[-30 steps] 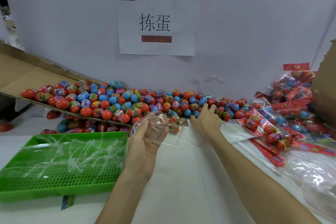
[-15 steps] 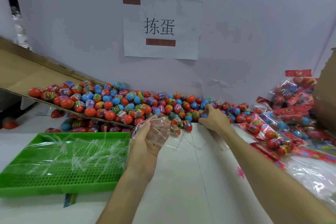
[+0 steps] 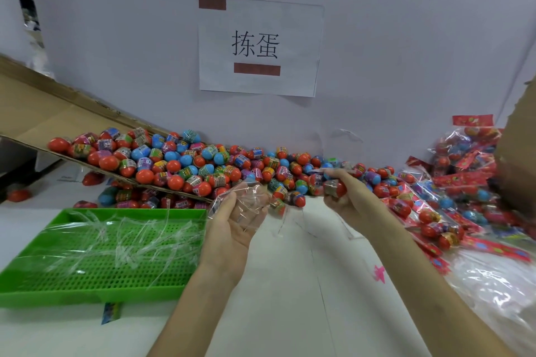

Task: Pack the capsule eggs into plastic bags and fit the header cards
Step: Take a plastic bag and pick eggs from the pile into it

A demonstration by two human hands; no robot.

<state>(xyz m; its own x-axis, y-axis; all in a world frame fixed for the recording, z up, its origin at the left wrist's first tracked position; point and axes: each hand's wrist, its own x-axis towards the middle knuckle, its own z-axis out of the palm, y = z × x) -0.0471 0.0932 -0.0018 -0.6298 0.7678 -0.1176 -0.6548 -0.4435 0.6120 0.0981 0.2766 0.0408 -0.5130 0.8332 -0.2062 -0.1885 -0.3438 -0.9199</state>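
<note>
Right hand (image 3: 345, 200): fingers curled tight round at least two capsule eggs (image 3: 333, 188), exact count unclear, held at the front edge of the egg pile (image 3: 203, 162). Left hand (image 3: 232, 229): palm up, thumb and fingers pinching a clear plastic bag (image 3: 246, 197) near its lower end, with the film crumpled upward towards the eggs; whether the mouth is open cannot be told. The hands are near each other but apart. Handling, judged: the eggs are small, light, hard-shelled and smooth, so they roll and slip easily; cup several in the palm rather than fingertip-pinching. The bag is thin, limp and slick, with no stiffness; take it at the mouth edge and spread it so the eggs can drop in. The pile spills off a tilted cardboard ramp (image 3: 43, 124) onto the white table (image 3: 290, 313). A green tray (image 3: 87, 297) at left holds spare clear bags (image 3: 116, 235). Finished packs (image 3: 464, 182) with red header cards (image 3: 472, 120) are heaped at right. A paper sign (image 3: 261, 46) is taped to the wall behind.
</note>
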